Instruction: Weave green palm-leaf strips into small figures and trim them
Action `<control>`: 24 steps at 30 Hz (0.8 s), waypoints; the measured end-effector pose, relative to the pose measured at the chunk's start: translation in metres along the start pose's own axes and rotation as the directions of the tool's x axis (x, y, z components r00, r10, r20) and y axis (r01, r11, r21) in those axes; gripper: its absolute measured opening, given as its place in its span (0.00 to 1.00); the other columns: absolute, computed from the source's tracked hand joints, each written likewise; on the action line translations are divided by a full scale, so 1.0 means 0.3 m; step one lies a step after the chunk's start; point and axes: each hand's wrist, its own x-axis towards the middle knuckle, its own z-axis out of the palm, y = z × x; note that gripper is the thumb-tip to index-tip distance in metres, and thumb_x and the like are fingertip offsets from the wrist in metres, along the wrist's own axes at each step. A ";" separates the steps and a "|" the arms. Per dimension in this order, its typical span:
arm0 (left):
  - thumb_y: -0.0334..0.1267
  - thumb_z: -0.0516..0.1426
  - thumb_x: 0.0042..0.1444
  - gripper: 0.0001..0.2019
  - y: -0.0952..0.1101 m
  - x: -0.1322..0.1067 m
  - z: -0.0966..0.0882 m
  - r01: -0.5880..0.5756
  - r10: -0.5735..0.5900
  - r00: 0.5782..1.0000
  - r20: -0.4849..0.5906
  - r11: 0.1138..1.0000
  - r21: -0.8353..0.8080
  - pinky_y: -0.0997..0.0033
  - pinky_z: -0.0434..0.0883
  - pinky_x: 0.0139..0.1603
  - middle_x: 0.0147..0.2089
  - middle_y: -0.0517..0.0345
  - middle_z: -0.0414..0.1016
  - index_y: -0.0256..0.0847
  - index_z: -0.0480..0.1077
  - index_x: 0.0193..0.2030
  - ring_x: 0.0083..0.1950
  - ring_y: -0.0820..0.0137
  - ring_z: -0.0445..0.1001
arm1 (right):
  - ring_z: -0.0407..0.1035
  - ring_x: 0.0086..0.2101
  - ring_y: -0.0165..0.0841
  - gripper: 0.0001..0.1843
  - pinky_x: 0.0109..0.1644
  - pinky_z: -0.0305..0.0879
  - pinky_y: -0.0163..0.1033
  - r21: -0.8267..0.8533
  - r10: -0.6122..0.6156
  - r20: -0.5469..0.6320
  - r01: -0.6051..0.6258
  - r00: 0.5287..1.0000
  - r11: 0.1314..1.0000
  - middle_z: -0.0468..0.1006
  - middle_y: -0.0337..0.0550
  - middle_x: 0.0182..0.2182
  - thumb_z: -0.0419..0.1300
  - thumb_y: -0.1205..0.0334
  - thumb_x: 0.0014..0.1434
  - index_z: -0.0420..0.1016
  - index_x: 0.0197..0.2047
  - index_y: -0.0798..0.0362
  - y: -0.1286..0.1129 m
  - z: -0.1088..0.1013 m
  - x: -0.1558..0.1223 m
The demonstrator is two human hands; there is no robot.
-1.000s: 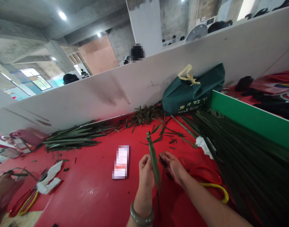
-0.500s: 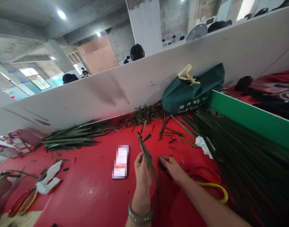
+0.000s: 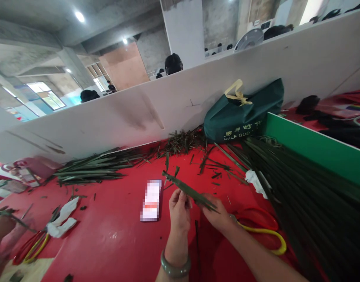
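Observation:
A long dark green leaf strip (image 3: 187, 191), knotted or folded at its far left tip with short loose ends, slants across in front of me. My left hand (image 3: 180, 209), with a grey-green bangle on the wrist, pinches it near the middle. The strip's near end crosses in front of my right hand (image 3: 217, 213), whose fingertips are hidden behind it, so I cannot make out their grip. Below, between my wrists, a thin dark strip (image 3: 197, 241) shows against the red tabletop (image 3: 109, 235). Scissors with red and yellow handles (image 3: 268, 231) lie beside my right forearm.
Long leaves (image 3: 300, 196) are heaped on the right along a green divider (image 3: 309, 137). A phone (image 3: 151, 200) lies left of my hands. More leaves (image 3: 94, 168), scraps (image 3: 184, 141) and a dark green bag (image 3: 241, 117) line the white partition. Another person's hand (image 3: 2, 229) works at far left.
The leaf strip has swung from nearly upright to a slant, its near end now toward my right hand. My right hand has shifted slightly right and down, behind the strip.

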 end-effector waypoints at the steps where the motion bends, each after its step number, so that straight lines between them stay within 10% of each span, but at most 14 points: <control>1: 0.38 0.60 0.43 0.07 -0.002 0.001 0.000 -0.004 0.004 1.000 0.014 1.000 -0.001 0.83 0.54 0.16 0.16 0.68 0.62 0.37 0.68 0.26 0.15 0.84 0.57 | 0.69 0.35 0.40 0.06 0.46 0.62 0.46 -0.082 -0.064 -0.006 0.064 0.998 0.995 0.77 0.41 0.28 0.57 0.63 0.44 0.75 0.28 0.49 0.005 -0.002 0.002; 13: 0.37 0.59 0.43 0.09 0.018 0.005 -0.002 -0.008 0.007 1.000 -0.028 0.999 -0.047 0.80 0.60 0.22 0.25 0.62 0.69 0.39 0.70 0.34 0.22 0.80 0.65 | 0.70 0.34 0.34 0.10 0.39 0.67 0.41 -0.566 -0.583 -0.010 0.476 0.813 0.673 0.76 0.44 0.30 0.49 0.67 0.54 0.71 0.35 0.51 0.032 -0.052 0.016; 24: 0.52 0.54 0.45 0.20 0.029 0.048 -0.010 0.178 -0.166 0.967 -0.192 0.983 0.043 0.79 0.59 0.22 0.25 0.58 0.69 0.34 0.67 0.33 0.22 0.78 0.67 | 0.66 0.32 0.31 0.07 0.42 0.59 0.40 -0.728 -0.654 0.027 0.463 0.756 0.505 0.75 0.40 0.28 0.52 0.69 0.55 0.71 0.33 0.52 -0.021 -0.094 0.032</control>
